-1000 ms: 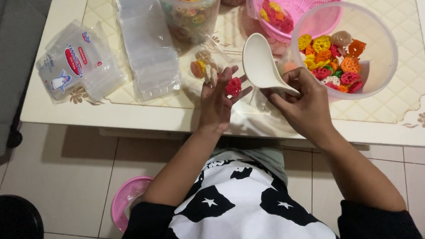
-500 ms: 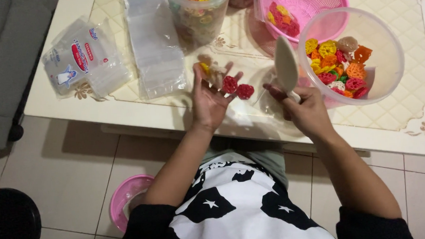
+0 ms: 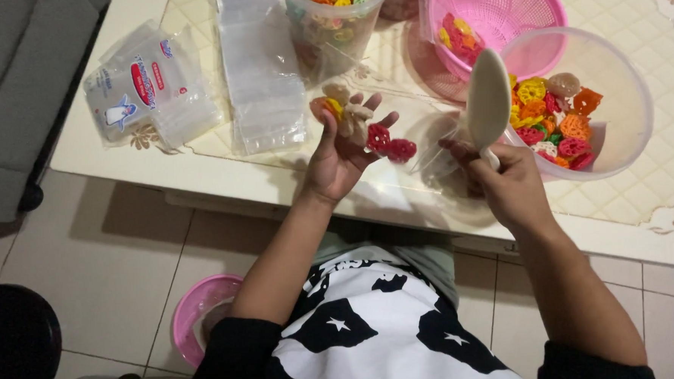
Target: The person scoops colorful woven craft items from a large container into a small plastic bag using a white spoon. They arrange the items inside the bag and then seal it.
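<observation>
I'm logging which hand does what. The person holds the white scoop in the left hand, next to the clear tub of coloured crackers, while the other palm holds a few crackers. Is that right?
Not quite. The head view shows the white scoop in the right hand, beside the clear tub of coloured crackers. The left hand is the open palm holding a few crackers.

Red flower-shaped crackers (image 3: 389,143) lie on left hand's (image 3: 341,153) fingertips w/ orange & tan ones nearer palm; white scoop (image 3: 488,103) upright in right hand's (image 3: 506,183) grip.
</observation>
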